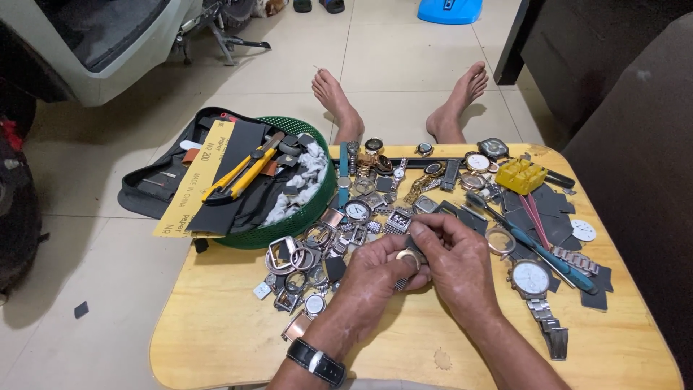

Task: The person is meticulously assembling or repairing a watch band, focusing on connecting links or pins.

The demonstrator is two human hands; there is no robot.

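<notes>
Both hands meet over the middle of a small wooden table (216,332). My left hand (375,278), with a black wristwatch (316,361) on its wrist, pinches a small round gold-coloured watch case (408,257) with a bit of metal band hanging below it. My right hand (455,256) closes over the same watch case from the right, fingertips on its upper edge. Just behind the hands lies a heap of watch cases, buckles and bezels (317,253).
A silver wristwatch with a white dial (533,280) and a blue-handled screwdriver (548,256) lie to the right, by dark pads and a yellow plastic holder (521,175). A green basket (303,209) with a yellow utility knife (238,177) and sandpaper overhangs the left. My bare feet rest on the tiled floor beyond.
</notes>
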